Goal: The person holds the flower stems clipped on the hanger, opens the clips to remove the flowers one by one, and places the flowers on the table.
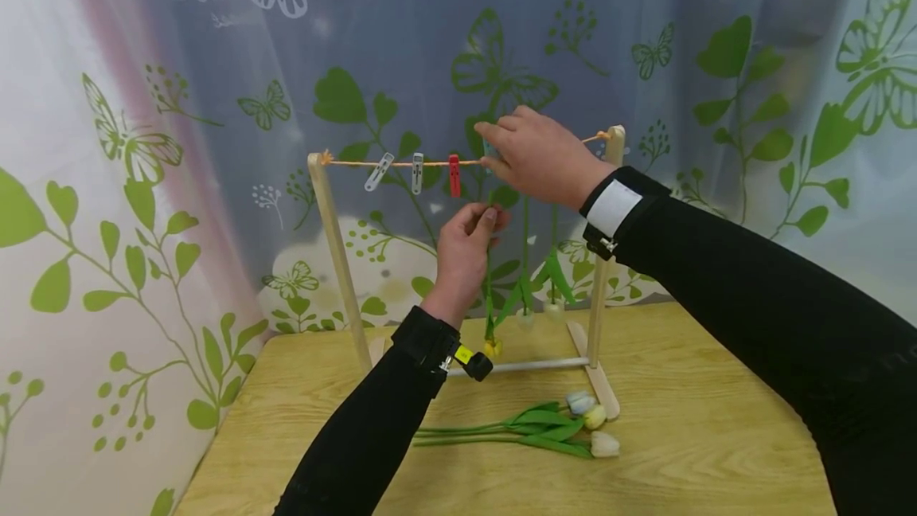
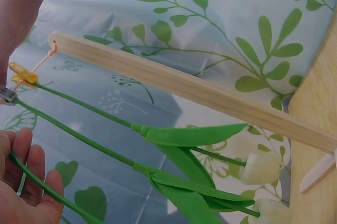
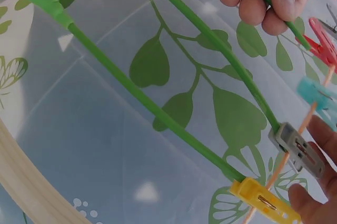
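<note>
My left hand (image 1: 466,253) pinches the green stem of a yellow tulip (image 1: 492,348) that hangs flower down. In the right wrist view the stem's cut end (image 3: 305,44) points toward the red clothespin (image 3: 321,45). My right hand (image 1: 540,154) is up at the orange cord, thumb and fingers spread apart. Its fingertips are close to a light blue clothespin (image 3: 315,95), which looks blurred. A grey clothespin (image 3: 295,148) and a yellow clothespin (image 3: 263,200) each grip the stem of a white tulip (image 2: 260,168), and both tulips hang upside down.
The cord (image 1: 430,163) runs between two wooden posts (image 1: 340,261) of a stand. Two pale clothespins (image 1: 417,173) hang left of the red one. Several loose tulips (image 1: 544,424) lie on the wooden table (image 1: 680,420) in front. A patterned curtain (image 1: 401,46) hangs behind.
</note>
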{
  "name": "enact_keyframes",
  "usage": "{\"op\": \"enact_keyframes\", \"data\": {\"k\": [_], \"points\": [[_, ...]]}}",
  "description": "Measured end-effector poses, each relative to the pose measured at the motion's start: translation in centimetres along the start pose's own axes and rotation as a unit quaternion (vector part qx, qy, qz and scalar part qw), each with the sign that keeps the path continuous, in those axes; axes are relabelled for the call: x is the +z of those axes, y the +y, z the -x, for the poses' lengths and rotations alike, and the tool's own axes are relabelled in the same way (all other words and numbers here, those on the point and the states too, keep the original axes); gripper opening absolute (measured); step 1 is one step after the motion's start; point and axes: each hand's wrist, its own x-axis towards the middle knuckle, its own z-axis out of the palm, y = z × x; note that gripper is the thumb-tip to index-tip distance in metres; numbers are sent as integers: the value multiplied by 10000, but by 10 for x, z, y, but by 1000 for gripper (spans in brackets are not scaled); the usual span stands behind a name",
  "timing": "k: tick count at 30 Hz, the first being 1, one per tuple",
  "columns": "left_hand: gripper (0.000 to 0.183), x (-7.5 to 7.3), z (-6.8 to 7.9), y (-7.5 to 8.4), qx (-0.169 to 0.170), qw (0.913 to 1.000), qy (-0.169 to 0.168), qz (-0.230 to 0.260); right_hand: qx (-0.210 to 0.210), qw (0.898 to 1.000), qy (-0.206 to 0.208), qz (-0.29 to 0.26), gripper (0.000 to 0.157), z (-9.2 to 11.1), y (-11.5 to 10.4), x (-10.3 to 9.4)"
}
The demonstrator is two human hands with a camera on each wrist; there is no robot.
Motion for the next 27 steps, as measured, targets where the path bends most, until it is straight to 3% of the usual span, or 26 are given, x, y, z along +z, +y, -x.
{"op": "enact_keyframes", "data": {"k": [9,18,22,27], "points": [[24,1,4,2,-18,10000,0,0,46,9979,648,73,68,12,-4,3],[24,1,9,8,90,9999,-46,112,-287,9829,1791,-313,43,36,-12,13],[29,1,10,11,202,9997,-95,117,-107,9797,1850,-772,35,51,-21,26],[33,2,13,13,302,9988,-201,316,179,9763,1629,-1416,25,72,-33,51]]}}
